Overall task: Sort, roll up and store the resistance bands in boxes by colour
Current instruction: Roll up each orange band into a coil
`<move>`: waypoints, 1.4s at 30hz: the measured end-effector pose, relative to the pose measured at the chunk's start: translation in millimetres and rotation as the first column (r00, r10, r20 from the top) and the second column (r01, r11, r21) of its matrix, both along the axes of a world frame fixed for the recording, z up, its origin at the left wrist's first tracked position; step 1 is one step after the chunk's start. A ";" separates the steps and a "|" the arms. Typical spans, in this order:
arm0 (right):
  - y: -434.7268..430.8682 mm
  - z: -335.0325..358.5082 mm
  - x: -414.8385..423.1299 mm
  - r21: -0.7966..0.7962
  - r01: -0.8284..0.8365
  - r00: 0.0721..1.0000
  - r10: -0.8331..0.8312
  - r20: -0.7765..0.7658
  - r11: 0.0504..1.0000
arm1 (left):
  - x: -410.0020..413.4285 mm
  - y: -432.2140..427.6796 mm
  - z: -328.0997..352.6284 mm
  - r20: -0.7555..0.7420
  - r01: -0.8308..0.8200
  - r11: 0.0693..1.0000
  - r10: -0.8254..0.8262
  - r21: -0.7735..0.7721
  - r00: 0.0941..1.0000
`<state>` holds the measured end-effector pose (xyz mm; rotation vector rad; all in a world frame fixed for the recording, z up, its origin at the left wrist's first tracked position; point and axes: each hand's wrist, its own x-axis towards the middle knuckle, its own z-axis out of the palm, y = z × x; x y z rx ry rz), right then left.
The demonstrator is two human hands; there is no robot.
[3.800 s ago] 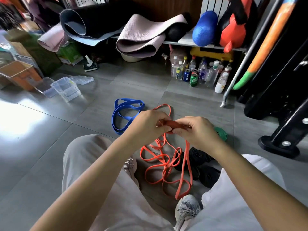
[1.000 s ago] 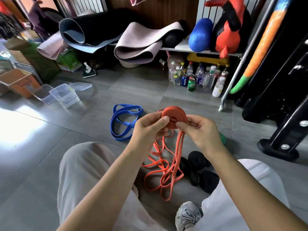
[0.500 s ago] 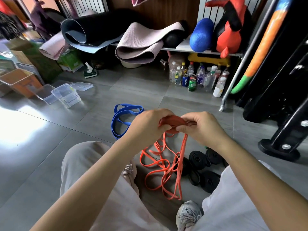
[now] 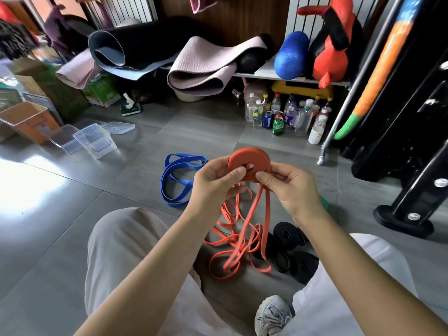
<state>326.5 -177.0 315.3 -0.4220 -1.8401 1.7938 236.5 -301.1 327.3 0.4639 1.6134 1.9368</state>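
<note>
Grey tile floor [image 4: 60,238], with a low shelf [image 4: 266,75] far behind the roll holding rolled mats [image 4: 206,69]. Under the shelf, behind and right of the roll, stands a cluster of bottles [image 4: 291,115]. Among them a blue can [image 4: 268,120] reads "PEPSI". The green can [image 4: 278,126] beside it has a label too small to read.

The orange roll [image 4: 249,161], a band wound into a flat disc with a hole in the middle, is held up above the floor between both hands. The left hand [image 4: 213,185] pinches it from the left, its thumb [image 4: 236,173] pressed on the near face by the hole and its fingers curled behind. The right hand [image 4: 293,187] pinches it from the right the same way, thumb [image 4: 265,178] on the face and fingers wrapped round the far side.

The unwound tail [image 4: 242,238] hangs from the roll's lower edge and lies in loose loops on the floor below it, between the person's knees. A blue band [image 4: 179,180] lies unrolled on the floor just left of the roll. Black rolls [image 4: 287,232] sit on the floor below and right of it, touching the tail's loops. A green band [image 4: 324,204] shows only as a sliver right of the roll, behind the right wrist.

Clear boxes [image 4: 94,141] stand open well to the left of the roll, with a lid [image 4: 118,128] flat beside them.
</note>
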 end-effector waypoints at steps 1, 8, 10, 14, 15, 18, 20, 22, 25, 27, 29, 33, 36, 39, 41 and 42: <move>2.1 -0.9 0.8 0.034 -0.008 1.000 0.007 0.030 0.999 | -2.1 -0.6 2.2 -0.134 -0.004 0.993 -0.012 -0.115 0.991; 12.0 -1.3 0.3 0.462 -0.164 0.949 0.012 0.314 0.871 | -21.0 -2.0 23.1 -0.774 -0.101 0.790 -0.554 -0.605 0.307; 12.7 2.6 -1.0 0.488 -0.169 0.950 0.009 0.313 0.856 | -22.2 -0.6 26.5 -0.765 -0.120 0.765 -0.595 -0.633 0.245; 16.5 6.9 0.7 0.285 -0.096 0.978 0.037 0.208 0.954 | -26.4 -2.9 23.2 -0.793 -0.085 0.863 -0.414 -0.498 0.447; 17.3 7.0 0.9 0.250 -0.077 0.983 0.031 0.182 0.965 | -26.9 -3.2 20.6 -0.755 -0.057 0.890 -0.348 -0.453 0.555; 15.2 10.0 1.1 0.188 -0.036 0.993 0.014 0.118 0.981 | -24.1 -2.4 10.6 -0.606 -0.014 0.964 -0.155 -0.264 0.780; 13.8 11.4 0.0 0.115 -0.028 0.998 0.020 0.066 0.993 | -18.5 -1.6 6.7 -0.490 -0.020 0.991 -0.049 -0.136 0.870; 12.1 10.7 -0.5 0.067 -0.036 0.998 0.033 0.046 0.997 | -13.2 -2.1 5.0 -0.280 0.011 1.000 -0.014 -0.014 0.960; 10.8 3.6 -0.6 -0.022 -0.041 0.998 0.042 0.038 0.999 | -5.7 -4.6 6.1 -0.062 0.047 0.997 -0.044 0.055 0.997; 11.1 -1.0 1.0 -0.105 -0.039 0.998 0.045 0.050 0.994 | -4.6 -6.4 6.4 -0.012 0.067 0.997 -0.067 0.041 0.998; 12.3 -4.4 3.2 -0.072 -0.054 0.996 0.059 0.071 0.996 | -7.3 -8.3 5.7 0.014 0.090 0.996 -0.090 -0.027 0.996; 11.6 -6.4 3.5 0.128 -0.131 0.979 0.107 0.176 0.983 | -18.8 -10.9 5.3 -0.539 -0.012 0.903 -0.246 -0.429 0.806; 10.4 -5.7 0.9 0.305 -0.177 0.955 0.089 0.281 0.936 | -19.7 -8.2 10.8 -0.758 -0.084 0.805 -0.511 -0.588 0.406; 9.8 -0.1 1.1 0.268 -0.146 0.970 0.085 0.227 0.952 | -20.6 -7.6 15.6 -0.770 -0.081 0.792 -0.555 -0.605 0.314; 10.2 2.0 1.5 0.213 -0.129 0.980 0.092 0.176 0.969 | -24.7 -9.1 15.4 -0.765 -0.076 0.820 -0.490 -0.567 0.417; 10.4 2.5 1.5 0.192 -0.125 0.982 0.093 0.164 0.973 | -26.6 -10.0 13.7 -0.757 -0.075 0.845 -0.431 -0.530 0.491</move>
